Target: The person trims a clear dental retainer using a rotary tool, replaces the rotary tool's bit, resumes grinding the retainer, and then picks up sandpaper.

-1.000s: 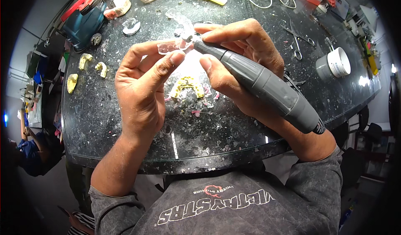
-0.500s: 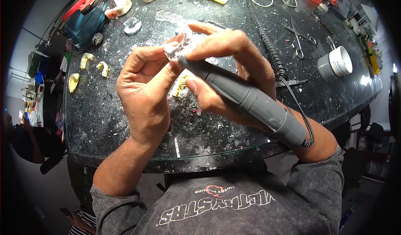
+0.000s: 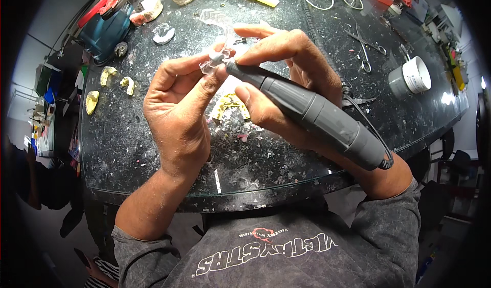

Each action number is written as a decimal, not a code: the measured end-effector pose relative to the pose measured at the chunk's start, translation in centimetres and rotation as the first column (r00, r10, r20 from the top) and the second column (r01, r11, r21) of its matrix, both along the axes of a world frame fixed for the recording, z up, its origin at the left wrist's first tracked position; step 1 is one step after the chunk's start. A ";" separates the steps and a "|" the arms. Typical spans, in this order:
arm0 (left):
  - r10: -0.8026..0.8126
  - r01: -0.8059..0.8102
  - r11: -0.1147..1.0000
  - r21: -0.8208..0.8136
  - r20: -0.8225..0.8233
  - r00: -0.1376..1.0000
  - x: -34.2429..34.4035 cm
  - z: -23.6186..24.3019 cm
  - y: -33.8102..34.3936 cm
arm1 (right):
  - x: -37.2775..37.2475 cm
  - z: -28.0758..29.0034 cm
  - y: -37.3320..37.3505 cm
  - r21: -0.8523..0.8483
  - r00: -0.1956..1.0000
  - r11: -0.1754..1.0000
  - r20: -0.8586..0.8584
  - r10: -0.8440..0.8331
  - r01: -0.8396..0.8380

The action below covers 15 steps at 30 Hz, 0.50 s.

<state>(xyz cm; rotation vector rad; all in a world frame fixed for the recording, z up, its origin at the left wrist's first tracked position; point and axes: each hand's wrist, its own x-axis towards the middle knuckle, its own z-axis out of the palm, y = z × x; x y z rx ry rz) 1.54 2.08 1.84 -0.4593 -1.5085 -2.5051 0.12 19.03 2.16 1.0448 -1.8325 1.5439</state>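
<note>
Between the thumb and fingers of my left hand (image 3: 179, 96) is a clear dental aligner (image 3: 223, 32), its arch pointing away from me. My right hand (image 3: 286, 78) grips a dark grey handpiece (image 3: 312, 106), a rotary tool with a cable at its rear end. The handpiece's tip meets the aligner's near end, close to my left thumb; whether it touches the plastic I cannot tell. Below the hands, a yellowish dental model (image 3: 230, 107) lies on the dusty black table (image 3: 179, 180).
Small yellow models (image 3: 92, 102) lie at the left, near a teal machine (image 3: 105, 35). Another clear arch piece (image 3: 163, 34) sits farther back. Toward the right are scissors (image 3: 364, 50), a white-labelled jar (image 3: 417, 74) and a coiled cable (image 3: 311, 29). People are partly visible beyond the left edge.
The aligner has turned and shifted slightly right in my left hand. My right hand and the handpiece have moved a little right, uncovering more of the model below.
</note>
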 end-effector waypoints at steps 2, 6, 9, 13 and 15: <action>0.046 -0.044 0.998 -0.044 0.025 0.999 -0.1 0.0 0.0 | 0.1 0.3 0.2 0.011 1.000 1.000 0.000 0.021 -0.021; 0.035 -0.035 0.999 -0.027 -0.008 0.999 -0.1 0.1 0.3 | 0.3 0.7 0.5 0.074 0.995 0.997 0.100 0.009 -0.016; 0.069 -0.069 0.998 -0.012 0.000 0.998 -0.2 0.1 0.4 | 0.3 0.8 0.6 0.002 0.985 1.000 0.171 0.016 -0.016; 0.061 -0.062 0.998 -0.018 -0.020 0.998 -0.2 0.2 0.3 | 0.3 0.7 0.7 0.065 0.985 0.997 0.171 0.024 -0.036; 0.065 -0.065 0.997 -0.030 -0.024 0.998 -0.2 0.2 0.3 | 0.2 0.7 0.7 0.003 0.988 1.000 0.154 -0.003 0.002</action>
